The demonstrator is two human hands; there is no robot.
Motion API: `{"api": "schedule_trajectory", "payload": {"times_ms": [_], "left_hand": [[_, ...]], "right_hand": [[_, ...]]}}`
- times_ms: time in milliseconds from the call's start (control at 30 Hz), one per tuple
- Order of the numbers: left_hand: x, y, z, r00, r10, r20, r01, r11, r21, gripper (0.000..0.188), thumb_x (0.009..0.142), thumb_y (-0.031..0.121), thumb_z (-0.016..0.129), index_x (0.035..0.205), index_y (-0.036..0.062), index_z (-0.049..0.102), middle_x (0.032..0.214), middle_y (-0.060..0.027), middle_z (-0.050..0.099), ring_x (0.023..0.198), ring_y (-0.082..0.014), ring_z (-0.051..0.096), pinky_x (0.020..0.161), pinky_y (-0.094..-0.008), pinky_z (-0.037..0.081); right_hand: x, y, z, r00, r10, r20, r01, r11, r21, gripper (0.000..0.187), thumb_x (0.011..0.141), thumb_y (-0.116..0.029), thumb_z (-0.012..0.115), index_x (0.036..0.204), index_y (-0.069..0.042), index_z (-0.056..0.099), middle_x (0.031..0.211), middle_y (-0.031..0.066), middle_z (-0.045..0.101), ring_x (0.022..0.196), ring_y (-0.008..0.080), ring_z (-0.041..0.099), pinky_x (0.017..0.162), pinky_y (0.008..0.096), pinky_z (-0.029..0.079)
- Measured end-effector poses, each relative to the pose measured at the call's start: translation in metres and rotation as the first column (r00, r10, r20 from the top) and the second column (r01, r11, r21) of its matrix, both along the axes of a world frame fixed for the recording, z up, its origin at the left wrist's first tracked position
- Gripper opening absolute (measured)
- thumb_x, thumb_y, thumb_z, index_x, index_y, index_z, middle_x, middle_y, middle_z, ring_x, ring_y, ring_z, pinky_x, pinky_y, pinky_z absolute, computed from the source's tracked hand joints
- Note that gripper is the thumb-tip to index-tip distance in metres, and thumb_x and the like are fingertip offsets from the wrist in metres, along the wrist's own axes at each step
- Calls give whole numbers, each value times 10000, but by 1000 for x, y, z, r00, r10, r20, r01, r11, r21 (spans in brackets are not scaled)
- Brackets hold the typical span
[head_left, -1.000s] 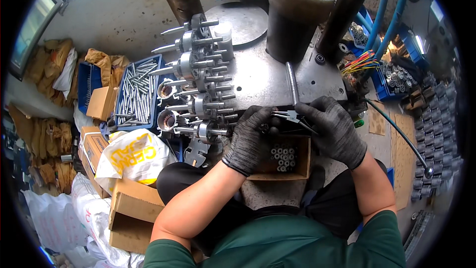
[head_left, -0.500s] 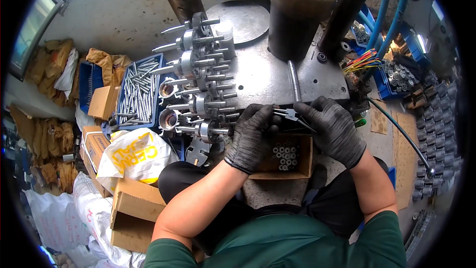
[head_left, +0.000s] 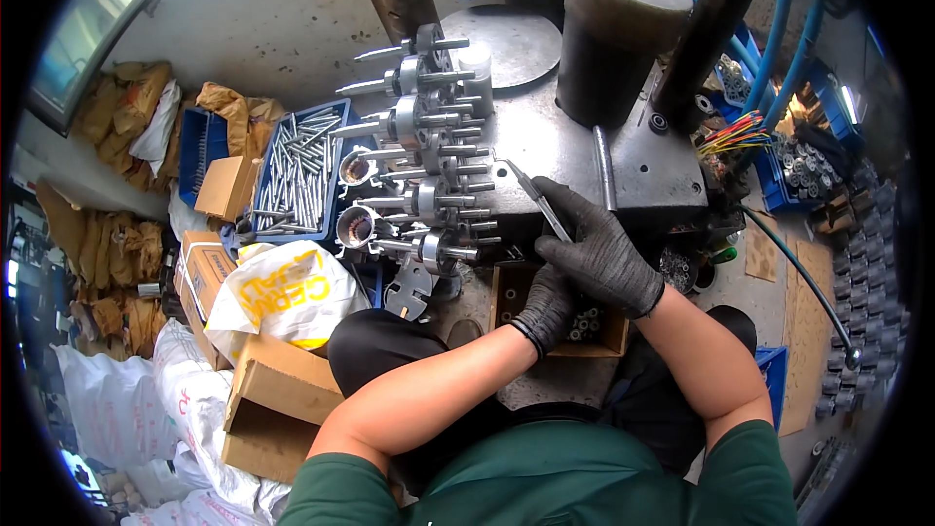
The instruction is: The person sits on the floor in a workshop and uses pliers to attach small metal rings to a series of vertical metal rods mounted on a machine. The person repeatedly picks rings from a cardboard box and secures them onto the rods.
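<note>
In my right hand (head_left: 604, 248) is a pair of slim, pointed metal pliers (head_left: 534, 193), gripped with the fingers closed. Their tip points up and left, toward the row of shafts with rotors and housings (head_left: 424, 200) along the left of the metal plate (head_left: 545, 131). My left hand (head_left: 547, 304) is lower, over the open brown box (head_left: 616, 343) of small metal rings (head_left: 586, 323). Its fingers are hidden, partly behind my right hand. Both hands wear dark gloves.
A metal rod (head_left: 604, 170) lies on the plate beside a thick upright cylinder (head_left: 618, 49). To the left are a blue bin of metal shafts (head_left: 302, 175), a white plastic bag (head_left: 282, 297) and an open carton (head_left: 282, 385). Coloured wires (head_left: 735, 131) hang at the right.
My hands were apart, with the pliers between them over the box. Now my left hand has dropped to the box, and the pliers have swung upward in my right hand. The view has shifted slightly.
</note>
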State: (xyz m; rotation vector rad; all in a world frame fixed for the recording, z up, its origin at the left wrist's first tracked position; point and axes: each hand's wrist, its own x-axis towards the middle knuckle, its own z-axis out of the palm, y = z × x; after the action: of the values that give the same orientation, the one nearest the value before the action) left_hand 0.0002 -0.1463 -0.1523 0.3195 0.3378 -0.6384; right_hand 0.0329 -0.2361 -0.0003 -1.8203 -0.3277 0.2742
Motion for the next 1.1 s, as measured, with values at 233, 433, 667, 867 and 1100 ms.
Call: {"api": "schedule_trajectory", "payload": {"times_ms": [233, 433, 667, 867, 1100], "left_hand": [[-5, 0, 15, 984, -151, 90, 136, 979, 151, 416, 1120, 247, 379, 1501, 83, 352, 1434, -145, 485, 1377, -249, 460, 1163, -395, 416], [-2, 3, 18, 936, -272, 226, 180, 916, 358, 416, 1122, 221, 377, 1513, 83, 340, 1448, -126, 485, 1366, -251, 481, 1150, -389, 436], [-4, -5, 38, 968, -204, 144, 121, 888, 444, 351, 1107, 180, 374, 1414, 18, 433, 1298, -150, 589, 1242, -248, 580, 1019, -369, 510], [1, -5, 26, 996, -85, 42, 67, 946, 316, 364, 1116, 207, 383, 1432, 28, 394, 1320, -154, 556, 1260, -235, 562, 1048, -358, 494], [3, 0, 39, 998, -62, -15, 63, 931, 361, 364, 1103, 145, 405, 1448, 36, 363, 1424, -135, 493, 1295, -160, 518, 1081, -303, 471]], "right_hand": [[7, 16, 7, 998, 53, -28, -52, 998, 21, 749, 835, 2, 601, 1546, -7, 365, 1404, 214, 575, 1262, 234, 590, 1076, 348, 487], [9, 16, 10, 986, 81, -146, -66, 992, 109, 769, 823, 16, 593, 1554, -19, 361, 1364, 186, 604, 1205, 209, 613, 1048, 342, 509], [12, 23, 8, 992, 56, -113, -50, 997, 55, 793, 805, 21, 620, 1553, -10, 359, 1366, 179, 605, 1203, 207, 615, 1042, 344, 516], [16, 35, -19, 1000, 18, -6, -18, 997, 76, 785, 812, 41, 650, 1543, -5, 368, 1428, 197, 555, 1280, 227, 567, 1084, 361, 485], [10, 29, 2, 928, 210, -309, -90, 929, 360, 851, 826, -42, 742, 1557, 17, 312, 1386, 141, 577, 1242, 217, 575, 1077, 358, 473]]}}
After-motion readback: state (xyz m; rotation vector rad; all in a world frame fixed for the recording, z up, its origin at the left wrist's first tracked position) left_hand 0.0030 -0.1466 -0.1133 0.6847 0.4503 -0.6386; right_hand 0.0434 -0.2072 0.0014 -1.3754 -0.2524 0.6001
